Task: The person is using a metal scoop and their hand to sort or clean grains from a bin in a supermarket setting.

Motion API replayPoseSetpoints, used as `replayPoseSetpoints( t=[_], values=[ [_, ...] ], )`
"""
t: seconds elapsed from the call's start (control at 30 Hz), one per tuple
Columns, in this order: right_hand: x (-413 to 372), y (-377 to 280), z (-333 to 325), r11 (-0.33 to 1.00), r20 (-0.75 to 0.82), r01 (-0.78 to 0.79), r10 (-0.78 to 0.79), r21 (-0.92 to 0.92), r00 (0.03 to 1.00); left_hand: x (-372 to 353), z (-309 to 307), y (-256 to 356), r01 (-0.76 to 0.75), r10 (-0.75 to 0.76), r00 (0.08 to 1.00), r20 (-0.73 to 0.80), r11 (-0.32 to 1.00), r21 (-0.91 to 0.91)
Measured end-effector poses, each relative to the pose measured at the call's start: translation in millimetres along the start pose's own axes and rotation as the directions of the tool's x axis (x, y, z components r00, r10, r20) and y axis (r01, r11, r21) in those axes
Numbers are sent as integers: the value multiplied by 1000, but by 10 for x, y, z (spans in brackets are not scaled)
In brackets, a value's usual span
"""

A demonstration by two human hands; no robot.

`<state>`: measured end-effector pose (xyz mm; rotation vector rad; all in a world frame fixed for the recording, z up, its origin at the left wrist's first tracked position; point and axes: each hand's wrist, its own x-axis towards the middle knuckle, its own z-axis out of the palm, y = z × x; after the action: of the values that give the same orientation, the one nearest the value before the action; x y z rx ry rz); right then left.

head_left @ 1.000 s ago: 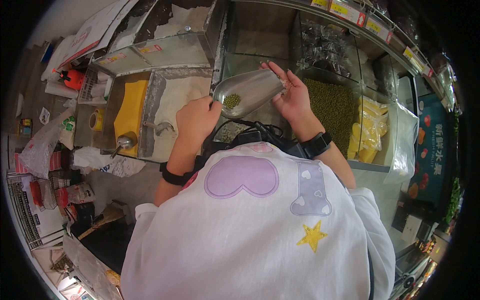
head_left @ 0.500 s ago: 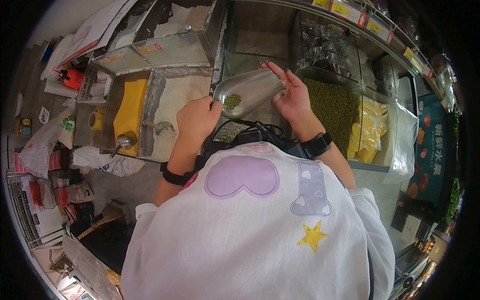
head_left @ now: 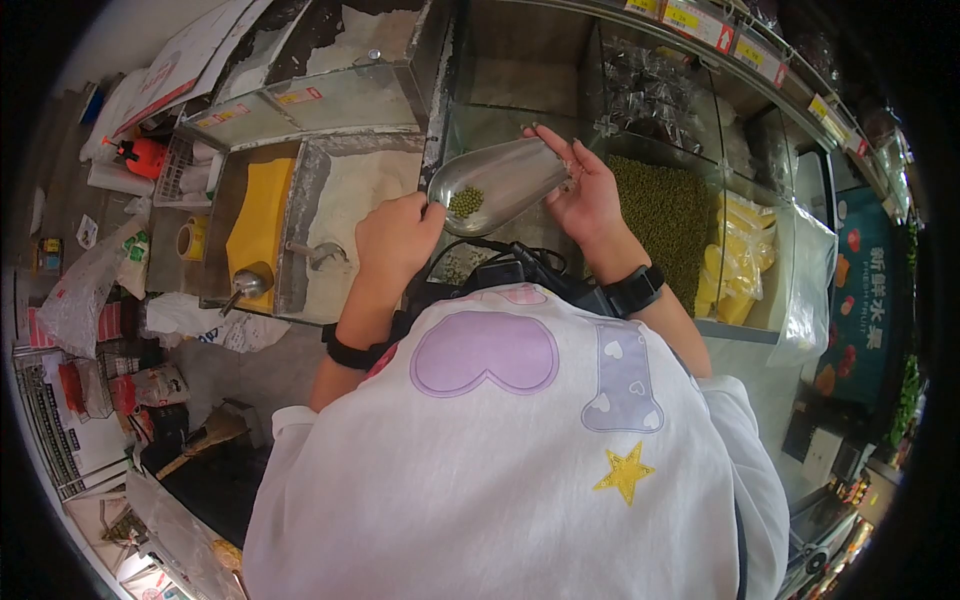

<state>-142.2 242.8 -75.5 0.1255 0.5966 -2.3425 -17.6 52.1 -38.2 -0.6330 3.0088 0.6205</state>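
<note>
My left hand [head_left: 398,235] is closed round the handle end of a clear plastic scoop [head_left: 520,165], which lies tilted across in front of my chest. A small heap of green mung beans [head_left: 466,202] rests in the scoop near the handle. At the scoop's wide mouth is my right hand [head_left: 588,195], palm turned up, fingers stretched along the rim and thumb apart on the near side. A few pale bits show by its palm at the scoop's lip. Just right of that hand, a bin of mung beans [head_left: 655,215] fills a compartment.
To the left are a bin of white flour [head_left: 375,190] with a metal scoop [head_left: 318,254] and a bin of yellow flour [head_left: 262,205] with another scoop [head_left: 248,287]. Yellow packets [head_left: 745,245] sit at right. A shelf edge with price tags [head_left: 690,22] runs above. Glass dividers separate the bins.
</note>
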Motion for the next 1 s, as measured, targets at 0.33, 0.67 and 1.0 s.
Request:
replayPoseSetpoints(
  t=[0.33,0.67,1.0],
  values=[
    [-2,2,8,999,0,13,-13,32,1000,34,46,-34,20,-16,999,51,997,-76],
    [148,-100,-475,884,406,-122,-81,451,910,23,49,-174,20,-22,1000,-9,983,-185],
    [50,-96,-212,827,277,2,-191,561,942,30,11,-218,80,-79,997,11,979,-186]
  ],
)
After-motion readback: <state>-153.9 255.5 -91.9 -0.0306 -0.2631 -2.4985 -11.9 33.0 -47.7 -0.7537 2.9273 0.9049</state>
